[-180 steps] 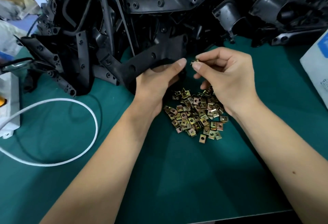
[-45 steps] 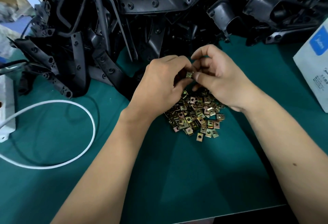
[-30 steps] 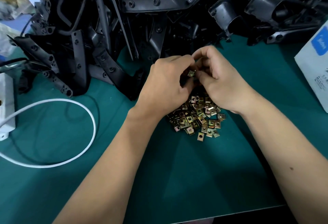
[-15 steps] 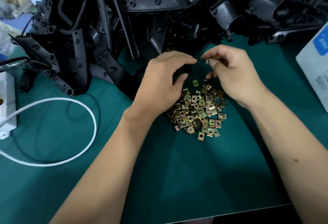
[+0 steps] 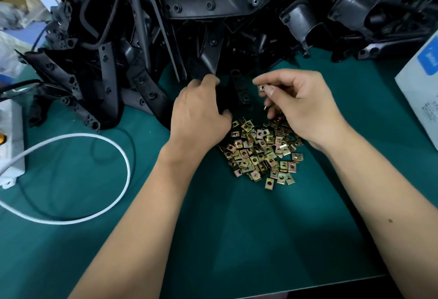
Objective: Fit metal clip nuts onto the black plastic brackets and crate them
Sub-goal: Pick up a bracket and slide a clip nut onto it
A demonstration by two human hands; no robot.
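Observation:
A heap of brass-coloured metal clip nuts (image 5: 260,149) lies on the green mat (image 5: 237,239). My right hand (image 5: 301,106) pinches one clip nut (image 5: 261,88) between thumb and forefinger, just above the heap's far edge. My left hand (image 5: 199,111) grips a black plastic bracket (image 5: 239,92) whose holed end sticks out to the right of the fingers. The clip nut sits a short gap to the right of the bracket's end. A big pile of black brackets (image 5: 213,14) fills the far side of the table.
A white power strip (image 5: 10,142) and a looping white cable (image 5: 94,140) lie at the left. A white box with a blue label (image 5: 419,87) stands at the right edge. The mat's front edge (image 5: 272,294) runs near the bottom.
Both hands were pressed together around a clip nut a second ago. They have since parted: my right hand drew back right holding a clip nut, my left hand shifted onto the bracket.

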